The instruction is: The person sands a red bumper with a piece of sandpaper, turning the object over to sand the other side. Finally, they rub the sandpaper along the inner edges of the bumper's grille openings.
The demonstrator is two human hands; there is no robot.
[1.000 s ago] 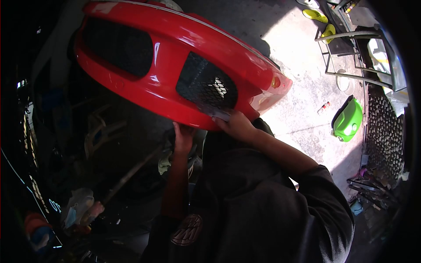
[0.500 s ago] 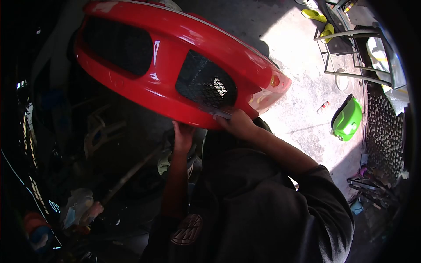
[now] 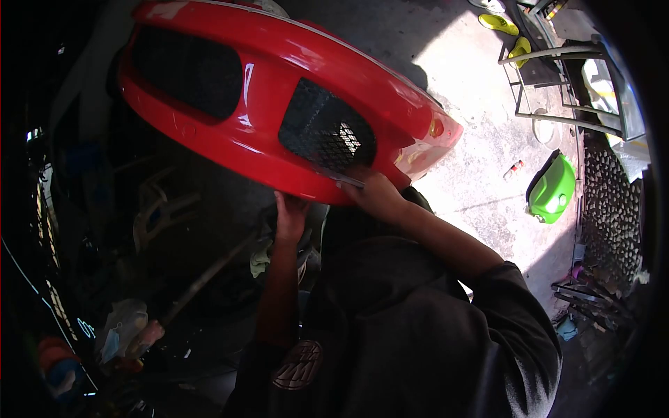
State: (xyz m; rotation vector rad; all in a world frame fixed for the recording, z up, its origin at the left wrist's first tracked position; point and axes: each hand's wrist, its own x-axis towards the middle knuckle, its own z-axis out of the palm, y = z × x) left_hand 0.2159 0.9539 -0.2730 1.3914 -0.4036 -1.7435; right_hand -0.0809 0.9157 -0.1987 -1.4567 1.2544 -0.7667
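A glossy red car bumper (image 3: 261,159) slants across the upper half of the head view, with dark openings in it. One opening has a black mesh (image 3: 327,132) behind it. My left hand (image 3: 291,217) grips the lower edge of the bumper from below, its thumb up against the front and the other fingers partly hidden. Below the mesh opening, my right hand (image 3: 378,197) is closed on a thin grey flat strip (image 3: 350,180) that lies against the red surface. Shadow hides the strip's far end and its exact kind.
At right, a green glossy shell (image 3: 555,189) rests on the sunlit concrete floor (image 3: 481,174). Beyond it stand a metal frame (image 3: 557,53) and yellow shoes (image 3: 499,25). A plastic chair (image 3: 162,212) sits in deep shadow at left, near a clear bag (image 3: 124,327).
My right hand has shifted very slightly along the bumper with the grey strip. The left hand and the bumper have stayed in place.
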